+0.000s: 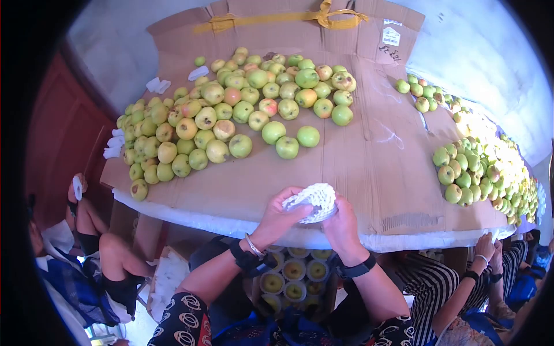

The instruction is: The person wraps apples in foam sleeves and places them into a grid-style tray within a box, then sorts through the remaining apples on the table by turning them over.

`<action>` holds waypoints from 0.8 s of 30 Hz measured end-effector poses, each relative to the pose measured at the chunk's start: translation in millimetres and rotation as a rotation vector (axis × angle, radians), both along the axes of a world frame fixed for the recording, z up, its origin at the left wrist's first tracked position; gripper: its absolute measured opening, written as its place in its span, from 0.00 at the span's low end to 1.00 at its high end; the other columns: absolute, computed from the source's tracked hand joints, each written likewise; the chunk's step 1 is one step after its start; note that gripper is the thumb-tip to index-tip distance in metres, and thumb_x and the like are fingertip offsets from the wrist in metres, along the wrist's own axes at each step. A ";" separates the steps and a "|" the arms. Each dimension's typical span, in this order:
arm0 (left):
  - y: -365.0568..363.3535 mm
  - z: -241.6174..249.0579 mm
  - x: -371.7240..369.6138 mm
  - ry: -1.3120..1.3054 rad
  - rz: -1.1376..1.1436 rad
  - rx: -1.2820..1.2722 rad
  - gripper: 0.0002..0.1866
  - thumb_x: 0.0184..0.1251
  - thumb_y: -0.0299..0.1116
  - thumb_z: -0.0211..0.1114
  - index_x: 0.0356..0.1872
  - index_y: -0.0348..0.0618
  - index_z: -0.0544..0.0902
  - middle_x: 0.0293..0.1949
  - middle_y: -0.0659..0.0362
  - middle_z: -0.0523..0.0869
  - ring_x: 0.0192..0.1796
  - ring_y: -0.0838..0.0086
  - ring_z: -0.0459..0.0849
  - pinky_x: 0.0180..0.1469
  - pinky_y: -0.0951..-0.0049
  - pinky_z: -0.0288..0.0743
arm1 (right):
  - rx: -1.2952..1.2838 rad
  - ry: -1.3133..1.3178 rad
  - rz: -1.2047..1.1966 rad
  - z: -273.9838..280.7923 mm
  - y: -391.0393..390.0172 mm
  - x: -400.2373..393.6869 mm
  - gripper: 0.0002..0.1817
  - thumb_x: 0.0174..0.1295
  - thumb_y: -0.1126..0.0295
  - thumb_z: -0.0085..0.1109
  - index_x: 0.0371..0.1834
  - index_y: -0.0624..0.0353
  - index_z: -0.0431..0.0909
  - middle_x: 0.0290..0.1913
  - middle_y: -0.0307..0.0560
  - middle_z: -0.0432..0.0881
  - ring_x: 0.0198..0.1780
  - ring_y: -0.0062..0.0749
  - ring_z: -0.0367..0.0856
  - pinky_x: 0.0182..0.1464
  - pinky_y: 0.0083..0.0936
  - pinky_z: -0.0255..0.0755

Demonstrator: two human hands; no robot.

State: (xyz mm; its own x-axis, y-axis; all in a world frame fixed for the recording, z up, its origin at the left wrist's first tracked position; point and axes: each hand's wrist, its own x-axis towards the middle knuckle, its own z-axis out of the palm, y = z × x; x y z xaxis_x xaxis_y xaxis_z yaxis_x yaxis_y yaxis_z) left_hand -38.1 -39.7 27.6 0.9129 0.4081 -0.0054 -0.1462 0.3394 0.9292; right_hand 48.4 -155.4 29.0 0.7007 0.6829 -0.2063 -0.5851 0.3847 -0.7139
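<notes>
A white foam net sleeve point(316, 199) is held between both hands above the front edge of the cardboard-covered table point(346, 173). My left hand point(283, 212) grips its left side, with the thumb pressed across the front. On the other side, the fingers of my right hand point(341, 222) are closed on its right edge. Whether an apple sits inside the net cannot be made out. Beyond the hands, three green apples point(287, 147) lie at the near edge of a large apple pile point(225, 109). Below my forearms, a box holds several net-wrapped apples point(294, 269).
More apples point(473, 173) are heaped at the table's right. White foam nets point(115, 143) lie by the left edge. A cardboard flap with yellow tape point(340, 22) stands at the back. People sit on both sides; a co-worker's hands point(486, 247) are at the right front edge.
</notes>
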 end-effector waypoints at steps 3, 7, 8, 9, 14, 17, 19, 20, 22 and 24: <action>4.1 -8.4 3.3 0.095 0.044 -0.109 0.12 0.60 0.29 0.62 0.45 0.41 0.74 0.39 0.64 0.80 0.40 0.84 0.78 0.45 0.80 0.73 | -0.099 -0.093 0.004 -7.6 5.2 4.3 0.20 0.68 0.60 0.37 0.49 0.66 0.71 0.45 0.45 0.76 0.47 0.27 0.74 0.52 0.24 0.65; 3.2 -10.4 10.9 0.094 0.176 -0.163 0.09 0.60 0.27 0.62 0.41 0.42 0.75 0.37 0.65 0.80 0.36 0.85 0.78 0.39 0.82 0.74 | -0.102 -0.238 -0.142 -10.5 11.6 16.6 0.17 0.67 0.61 0.42 0.48 0.64 0.69 0.43 0.43 0.75 0.47 0.25 0.73 0.53 0.25 0.65; 4.9 -8.7 13.6 0.088 0.181 -0.160 0.09 0.60 0.27 0.62 0.41 0.42 0.75 0.37 0.65 0.80 0.36 0.85 0.78 0.39 0.82 0.74 | -0.098 -0.242 -0.138 -7.0 12.5 18.7 0.17 0.67 0.61 0.42 0.48 0.64 0.69 0.43 0.43 0.75 0.47 0.25 0.73 0.53 0.25 0.65; 5.3 -8.2 16.6 0.079 0.213 -0.105 0.10 0.59 0.26 0.63 0.40 0.42 0.74 0.36 0.65 0.80 0.36 0.85 0.78 0.39 0.82 0.74 | -0.122 -0.388 -0.116 -2.3 10.7 20.1 0.16 0.66 0.62 0.45 0.47 0.63 0.70 0.41 0.41 0.76 0.45 0.24 0.73 0.51 0.24 0.66; -0.6 -7.8 21.6 0.064 0.238 0.087 0.11 0.58 0.25 0.63 0.41 0.43 0.73 0.36 0.65 0.79 0.37 0.85 0.77 0.39 0.83 0.74 | -0.226 -0.595 -0.020 -6.0 1.6 22.8 0.10 0.63 0.67 0.52 0.42 0.61 0.72 0.38 0.39 0.77 0.41 0.20 0.74 0.47 0.21 0.68; -7.8 11.6 22.9 -0.001 0.052 -0.085 0.15 0.55 0.27 0.67 0.41 0.40 0.71 0.37 0.63 0.78 0.39 0.84 0.77 0.40 0.82 0.73 | -0.140 -0.227 -0.027 -2.3 -3.1 28.8 0.10 0.65 0.65 0.49 0.40 0.60 0.75 0.38 0.40 0.79 0.39 0.18 0.76 0.45 0.19 0.69; -10.2 12.9 23.9 -0.101 -0.046 -0.151 0.12 0.60 0.31 0.62 0.42 0.40 0.71 0.39 0.63 0.79 0.40 0.84 0.76 0.42 0.81 0.72 | 0.021 -0.007 0.006 -4.7 -5.7 32.5 0.11 0.66 0.65 0.47 0.38 0.61 0.76 0.37 0.40 0.80 0.39 0.19 0.77 0.45 0.20 0.70; -10.6 9.6 25.8 -0.100 -0.049 -0.148 0.12 0.60 0.31 0.62 0.42 0.40 0.71 0.39 0.63 0.79 0.40 0.84 0.76 0.42 0.81 0.72 | 0.024 -0.005 0.002 -3.9 -5.7 32.6 0.11 0.66 0.65 0.47 0.38 0.61 0.76 0.37 0.40 0.80 0.39 0.19 0.77 0.45 0.20 0.70; -9.6 -0.8 28.4 -0.081 -0.004 -0.320 0.11 0.67 0.35 0.54 0.43 0.40 0.72 0.39 0.63 0.79 0.41 0.84 0.77 0.44 0.80 0.72 | -0.013 0.010 -0.002 -2.1 -4.4 30.5 0.12 0.66 0.64 0.46 0.38 0.62 0.76 0.38 0.40 0.80 0.39 0.20 0.78 0.45 0.21 0.71; -8.1 -2.4 30.8 -0.025 0.010 -0.295 0.11 0.68 0.37 0.51 0.43 0.39 0.72 0.39 0.63 0.79 0.42 0.84 0.77 0.45 0.80 0.71 | -0.010 0.002 -0.024 -10.9 -4.1 30.7 0.12 0.66 0.65 0.46 0.38 0.62 0.76 0.38 0.41 0.80 0.40 0.21 0.78 0.46 0.21 0.71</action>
